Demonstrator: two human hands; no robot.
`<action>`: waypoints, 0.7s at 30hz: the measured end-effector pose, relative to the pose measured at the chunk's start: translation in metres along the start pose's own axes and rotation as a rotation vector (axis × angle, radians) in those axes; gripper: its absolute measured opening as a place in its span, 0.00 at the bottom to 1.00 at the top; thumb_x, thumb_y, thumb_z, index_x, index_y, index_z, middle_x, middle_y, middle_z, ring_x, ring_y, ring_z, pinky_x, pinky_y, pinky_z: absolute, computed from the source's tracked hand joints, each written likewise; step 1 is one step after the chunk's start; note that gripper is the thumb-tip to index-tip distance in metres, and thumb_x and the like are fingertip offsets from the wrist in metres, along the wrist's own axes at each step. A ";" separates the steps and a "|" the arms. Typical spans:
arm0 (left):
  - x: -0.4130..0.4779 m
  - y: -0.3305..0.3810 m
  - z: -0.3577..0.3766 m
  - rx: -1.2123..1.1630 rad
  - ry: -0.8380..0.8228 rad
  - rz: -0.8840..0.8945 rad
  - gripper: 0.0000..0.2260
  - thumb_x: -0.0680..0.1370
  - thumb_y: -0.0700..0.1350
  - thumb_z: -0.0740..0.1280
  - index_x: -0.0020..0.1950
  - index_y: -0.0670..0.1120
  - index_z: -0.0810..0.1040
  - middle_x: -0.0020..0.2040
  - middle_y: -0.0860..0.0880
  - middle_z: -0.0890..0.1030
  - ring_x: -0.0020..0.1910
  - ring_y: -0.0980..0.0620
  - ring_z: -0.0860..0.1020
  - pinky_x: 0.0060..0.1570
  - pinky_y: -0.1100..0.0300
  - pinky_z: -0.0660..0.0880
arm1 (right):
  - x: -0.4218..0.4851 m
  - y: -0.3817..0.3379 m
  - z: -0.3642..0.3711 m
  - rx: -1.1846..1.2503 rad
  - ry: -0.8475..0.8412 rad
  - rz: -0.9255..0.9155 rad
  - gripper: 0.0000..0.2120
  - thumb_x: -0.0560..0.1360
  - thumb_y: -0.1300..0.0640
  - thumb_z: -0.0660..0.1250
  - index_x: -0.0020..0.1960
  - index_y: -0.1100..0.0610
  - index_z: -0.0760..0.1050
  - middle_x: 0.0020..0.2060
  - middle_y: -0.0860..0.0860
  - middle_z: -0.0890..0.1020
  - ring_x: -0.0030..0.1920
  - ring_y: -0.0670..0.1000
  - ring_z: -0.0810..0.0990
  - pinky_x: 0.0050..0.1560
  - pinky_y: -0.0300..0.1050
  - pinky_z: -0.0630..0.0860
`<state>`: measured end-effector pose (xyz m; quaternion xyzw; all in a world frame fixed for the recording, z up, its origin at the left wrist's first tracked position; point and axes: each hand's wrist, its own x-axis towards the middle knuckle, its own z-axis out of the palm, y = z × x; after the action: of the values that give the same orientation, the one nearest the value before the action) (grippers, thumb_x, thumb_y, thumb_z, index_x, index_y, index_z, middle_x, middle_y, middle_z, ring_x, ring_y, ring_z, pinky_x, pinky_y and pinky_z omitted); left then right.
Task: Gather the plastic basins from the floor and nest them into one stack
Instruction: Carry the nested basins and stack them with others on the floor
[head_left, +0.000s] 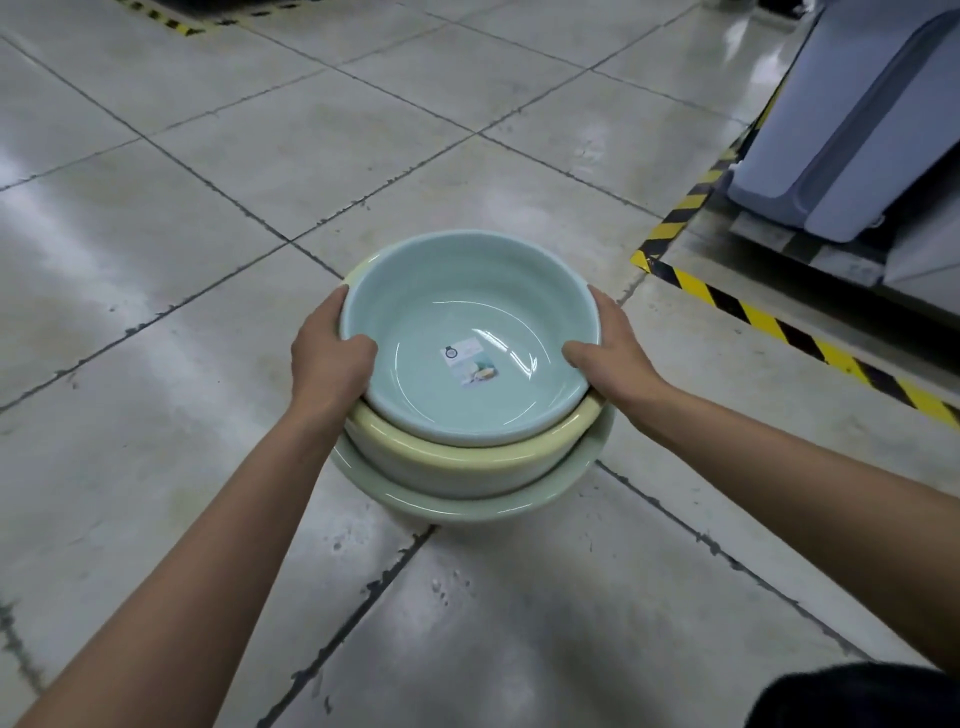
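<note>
Bottom right edge: a bit of dark clothing (852, 696), can't tell what. Both our bare forearms reach forward to the stack at centre frame. We have the left hand (330, 358) clamped on the left rim of the pale blue round plastic basin (467, 301), thumb hooked inside, fingers down the outer wall. The right hand (610, 348) grips the opposite rim the same way. The hands are apart, one per side. The blue basin sits nested in a pale yellow round plastic basin (415, 436), which is nested in a wider pale green round plastic basin (441, 501); three in one stack, openings up. A small printed label sticker (470, 364) lies on the blue basin's bottom. We can't tell if the green basin touches the glossy grey tiled floor (208, 208) or hangs just above it. Further right, yellow-black hazard tape (779, 322) marks off a zone, with a grey-blue plastic unit (857, 130) standing inside it.
</note>
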<state>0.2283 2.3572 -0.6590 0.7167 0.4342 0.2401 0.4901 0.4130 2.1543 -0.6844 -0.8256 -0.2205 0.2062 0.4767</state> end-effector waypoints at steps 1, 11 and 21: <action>0.001 0.000 -0.001 0.004 -0.006 0.008 0.25 0.67 0.34 0.62 0.53 0.64 0.76 0.44 0.63 0.79 0.48 0.51 0.79 0.49 0.57 0.75 | 0.004 0.005 0.000 0.006 -0.008 0.000 0.37 0.58 0.52 0.65 0.68 0.41 0.70 0.64 0.51 0.76 0.67 0.54 0.73 0.65 0.60 0.74; -0.012 0.028 -0.012 -0.160 0.067 -0.102 0.23 0.72 0.48 0.69 0.67 0.50 0.76 0.65 0.49 0.77 0.63 0.49 0.76 0.65 0.49 0.73 | -0.014 -0.012 -0.011 0.270 0.050 0.153 0.28 0.78 0.53 0.69 0.76 0.49 0.66 0.63 0.43 0.75 0.61 0.46 0.76 0.59 0.41 0.70; -0.064 0.148 0.115 -0.208 -0.216 0.120 0.11 0.77 0.46 0.69 0.59 0.49 0.80 0.53 0.51 0.81 0.56 0.52 0.80 0.59 0.56 0.76 | -0.063 0.031 -0.151 0.288 0.204 0.114 0.28 0.79 0.48 0.68 0.76 0.50 0.66 0.74 0.49 0.71 0.72 0.48 0.70 0.65 0.45 0.67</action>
<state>0.3417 2.2242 -0.5655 0.7085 0.3080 0.2342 0.5902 0.4494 2.0000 -0.6339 -0.7766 -0.0919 0.1779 0.5974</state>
